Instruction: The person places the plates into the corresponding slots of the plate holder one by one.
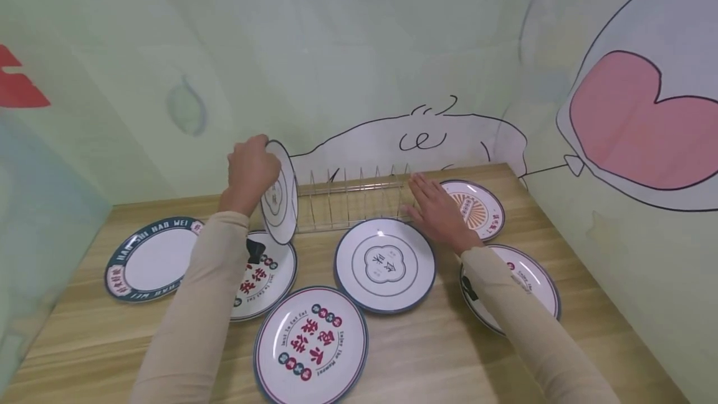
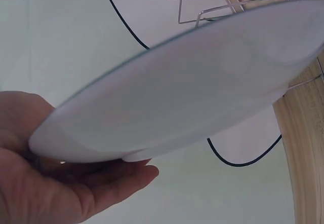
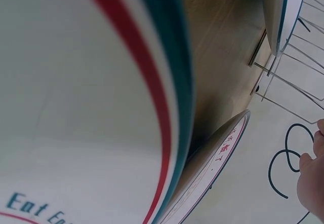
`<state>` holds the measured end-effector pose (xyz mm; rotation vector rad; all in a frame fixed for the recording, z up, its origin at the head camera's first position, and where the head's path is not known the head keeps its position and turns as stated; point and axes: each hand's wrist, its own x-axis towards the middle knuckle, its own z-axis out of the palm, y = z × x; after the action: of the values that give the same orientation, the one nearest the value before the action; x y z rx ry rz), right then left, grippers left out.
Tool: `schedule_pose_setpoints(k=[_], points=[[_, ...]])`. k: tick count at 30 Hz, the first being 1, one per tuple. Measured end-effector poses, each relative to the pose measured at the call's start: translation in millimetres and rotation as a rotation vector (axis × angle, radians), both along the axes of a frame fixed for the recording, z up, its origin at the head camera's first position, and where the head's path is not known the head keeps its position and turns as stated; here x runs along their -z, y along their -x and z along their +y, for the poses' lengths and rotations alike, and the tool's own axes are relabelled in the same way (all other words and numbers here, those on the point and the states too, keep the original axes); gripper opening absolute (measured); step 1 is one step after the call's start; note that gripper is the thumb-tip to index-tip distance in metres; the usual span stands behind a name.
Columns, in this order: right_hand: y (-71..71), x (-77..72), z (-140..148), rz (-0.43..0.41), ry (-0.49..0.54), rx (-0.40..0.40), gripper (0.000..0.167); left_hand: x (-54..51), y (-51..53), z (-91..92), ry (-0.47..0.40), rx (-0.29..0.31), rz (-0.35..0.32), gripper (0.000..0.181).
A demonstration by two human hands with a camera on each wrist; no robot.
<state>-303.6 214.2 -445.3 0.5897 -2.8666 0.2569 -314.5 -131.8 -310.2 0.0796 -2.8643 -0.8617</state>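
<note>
My left hand (image 1: 251,170) grips a white plate (image 1: 280,195) by its edge, holding it nearly upright at the left end of a wire plate rack (image 1: 348,207). In the left wrist view, the pale underside of that plate (image 2: 177,87) fills the middle, with the thumb and fingers (image 2: 124,186) on either side of its rim. At the rack's other end, my right hand (image 1: 440,211) rests with its fingers fairly straight against the end wires. Only part of this hand (image 3: 311,178) shows in the right wrist view.
A blue-rimmed plate (image 1: 384,267) lies before the rack, with a red-lettered plate (image 1: 311,354) nearer. On the left are an oval plate (image 1: 151,260) and another lettered plate (image 1: 269,285). A sunburst plate (image 1: 477,204) and a round plate (image 1: 533,285) lie right. A patterned wall covering (image 1: 364,48) stands behind.
</note>
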Motion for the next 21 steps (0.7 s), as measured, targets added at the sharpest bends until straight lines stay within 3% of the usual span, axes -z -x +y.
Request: schedule_pose_setpoints(k=[6,21], points=[[-2.5,-0.1,-2.4,-0.012,0.007,0.0,0.068,3.9,1.9,-3.3,-0.03,0.038,-0.055,0.064],[-4.4,1.0,-2.8,-0.016,0.011,0.014,0.068,4.8,-1.2,-1.6,-0.069,0.06,-0.056,0.067]])
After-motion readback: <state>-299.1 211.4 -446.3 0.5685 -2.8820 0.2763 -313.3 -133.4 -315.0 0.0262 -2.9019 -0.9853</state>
